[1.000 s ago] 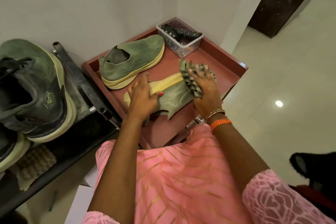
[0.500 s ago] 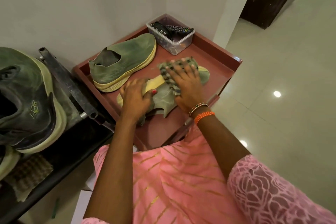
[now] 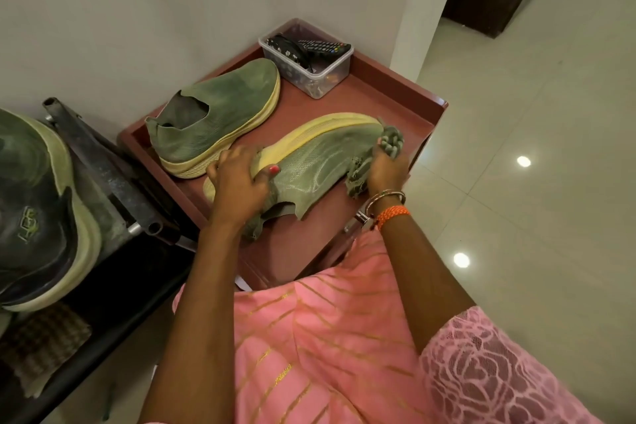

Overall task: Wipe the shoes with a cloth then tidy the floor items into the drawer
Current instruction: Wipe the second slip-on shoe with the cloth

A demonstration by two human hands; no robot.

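Both hands are gripping: left hand [image 3: 237, 182] clamping the green knit shoe [image 3: 320, 162] heel, right hand [image 3: 387, 167] bunching the checked cloth [image 3: 389, 144] at its toe, risking the shoe sliding off the red tray [image 3: 395, 93].

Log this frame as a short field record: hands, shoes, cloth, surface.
left hand: grips heel end of near shoe, tipped on its side
right hand: holds cloth at the near shoe's toe
far shoe: upright, untouched
surface: red tray top
corner: clear box with remotes
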